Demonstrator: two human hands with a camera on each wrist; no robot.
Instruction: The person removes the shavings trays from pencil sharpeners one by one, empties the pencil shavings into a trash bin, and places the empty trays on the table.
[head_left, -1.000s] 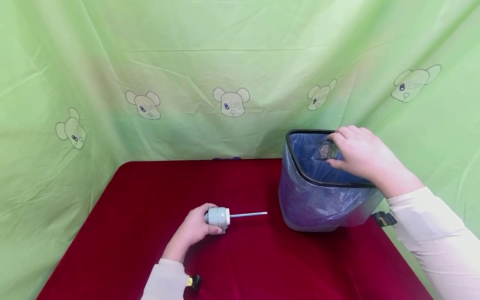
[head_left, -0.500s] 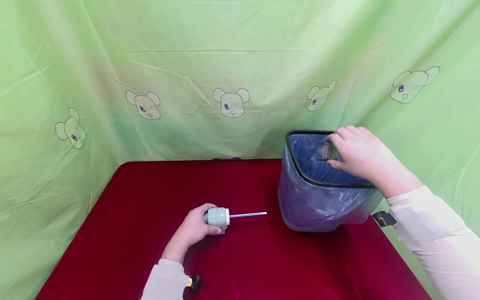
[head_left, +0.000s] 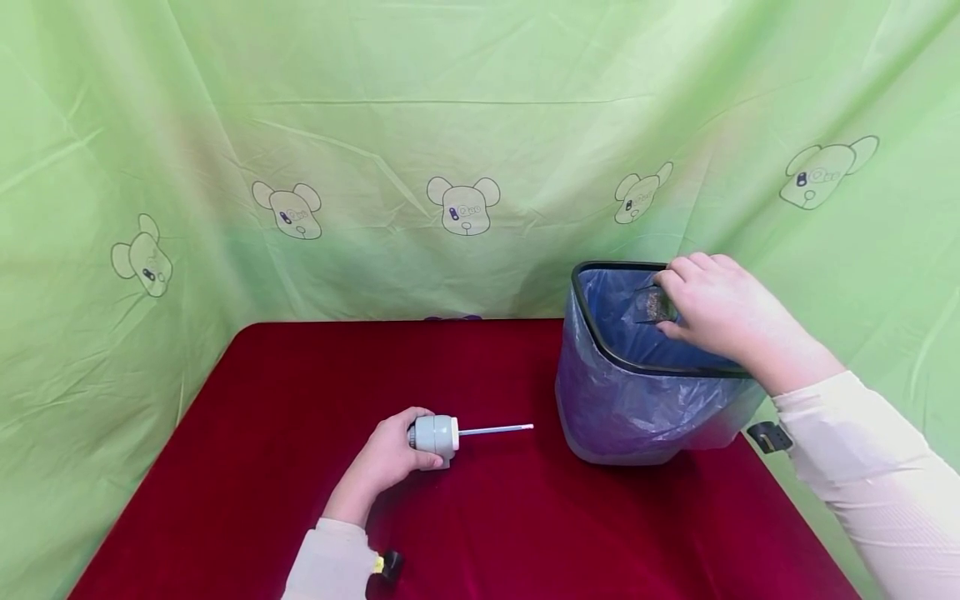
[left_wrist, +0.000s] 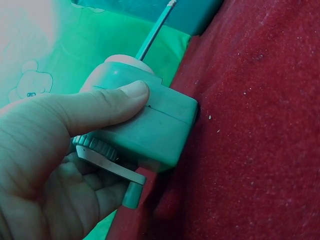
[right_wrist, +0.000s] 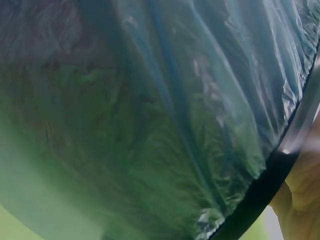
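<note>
At the front middle of the red table, my left hand (head_left: 384, 457) grips a grey-green crank pencil sharpener (head_left: 432, 434), thumb over its body. A pencil (head_left: 495, 430) sticks out of its front, pointing right. The left wrist view shows the crank handle (left_wrist: 111, 166) at the sharpener's back, beside my curled fingers. Over the bin's opening, my right hand (head_left: 716, 312) pinches a small clear tray (head_left: 652, 306) with shavings in it, held tilted between thumb and fingers. In the right wrist view the bin's liner (right_wrist: 165, 100) and dark rim fill most of the frame, with the tray out of sight.
A bin (head_left: 637, 417) with a bluish translucent liner and black rim stands at the table's right side. Green curtains (head_left: 360, 150) with printed bear heads rise behind and beside the red-covered table (head_left: 315, 375). A few pale specks lie on the cloth in the left wrist view.
The small tray has turned slightly within my right fingers over the bin, and its shavings show less. My left hand, the sharpener and the pencil stay in place.
</note>
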